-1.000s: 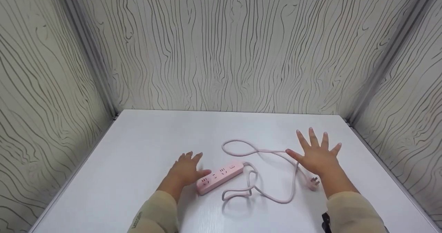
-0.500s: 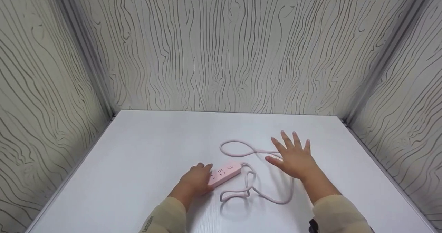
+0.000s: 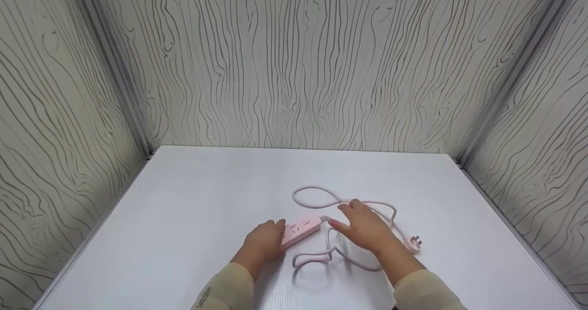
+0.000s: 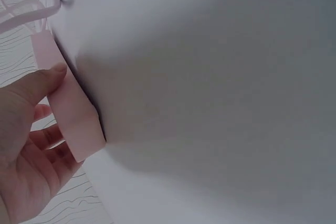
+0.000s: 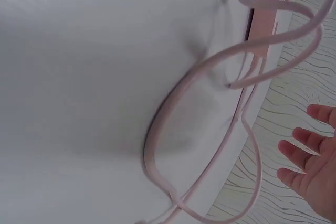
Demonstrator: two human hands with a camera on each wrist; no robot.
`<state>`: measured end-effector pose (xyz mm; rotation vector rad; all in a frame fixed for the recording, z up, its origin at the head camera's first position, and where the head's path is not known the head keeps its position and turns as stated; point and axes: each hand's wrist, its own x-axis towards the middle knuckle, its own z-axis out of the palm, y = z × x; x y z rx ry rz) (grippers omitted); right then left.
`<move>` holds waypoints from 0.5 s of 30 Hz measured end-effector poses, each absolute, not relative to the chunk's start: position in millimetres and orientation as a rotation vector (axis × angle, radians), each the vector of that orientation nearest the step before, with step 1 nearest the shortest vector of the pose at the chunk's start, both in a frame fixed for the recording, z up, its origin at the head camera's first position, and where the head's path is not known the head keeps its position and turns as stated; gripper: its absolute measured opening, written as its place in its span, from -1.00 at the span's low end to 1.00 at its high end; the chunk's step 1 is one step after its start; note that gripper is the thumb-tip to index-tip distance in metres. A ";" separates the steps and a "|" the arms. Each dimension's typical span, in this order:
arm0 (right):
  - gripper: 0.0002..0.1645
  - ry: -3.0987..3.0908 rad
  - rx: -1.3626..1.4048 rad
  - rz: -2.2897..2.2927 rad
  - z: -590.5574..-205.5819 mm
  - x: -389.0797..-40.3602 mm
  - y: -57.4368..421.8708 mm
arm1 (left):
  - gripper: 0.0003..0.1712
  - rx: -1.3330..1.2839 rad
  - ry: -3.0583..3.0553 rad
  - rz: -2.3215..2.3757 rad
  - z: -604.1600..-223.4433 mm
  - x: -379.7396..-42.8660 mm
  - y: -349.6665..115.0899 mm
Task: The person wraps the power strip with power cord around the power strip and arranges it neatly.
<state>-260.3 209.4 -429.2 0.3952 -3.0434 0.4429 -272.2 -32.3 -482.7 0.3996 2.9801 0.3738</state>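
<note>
A pink power strip [image 3: 304,228] lies aslant on the white table. My left hand [image 3: 265,241] grips its near end. In the left wrist view, the thumb presses one long side of the strip [image 4: 71,98] while the fingers reach round the other. My right hand [image 3: 365,227] is over the pink cord [image 3: 312,187], its thumb near where the cord leaves the strip. Seen from the right wrist, that hand's fingers [image 5: 296,155] are spread and apart from the cord [image 5: 149,145]. The cord's three-pin plug [image 3: 413,244] lies to the right of the right forearm.
The white table [image 3: 206,186] is bounded by a back wall [image 3: 275,71] and side walls with a wood-grain pattern. Grey metal posts [image 3: 110,66] stand at the corners. Loose cord loops spread right of and in front of the strip, one standing slightly off the table.
My left hand has moved right and taken hold of the power strip's near end. My right hand has swept left and down over the cord, uncovering the plug. The strip has stayed in place.
</note>
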 end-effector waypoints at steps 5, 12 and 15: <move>-0.25 -3.090 0.357 0.688 -442.4 -260.3 193.1 | -0.34 0.390 3.008 0.330 -484.9 -274.5 -28.5; -0.61 -3.080 0.504 0.804 -453.7 -258.4 183.5 | -0.43 0.319 2.989 0.338 -485.5 -276.8 -20.4; -0.64 -3.058 0.536 0.808 -456.1 -258.7 182.7 | -0.48 0.311 2.996 0.311 -485.8 -276.8 -19.1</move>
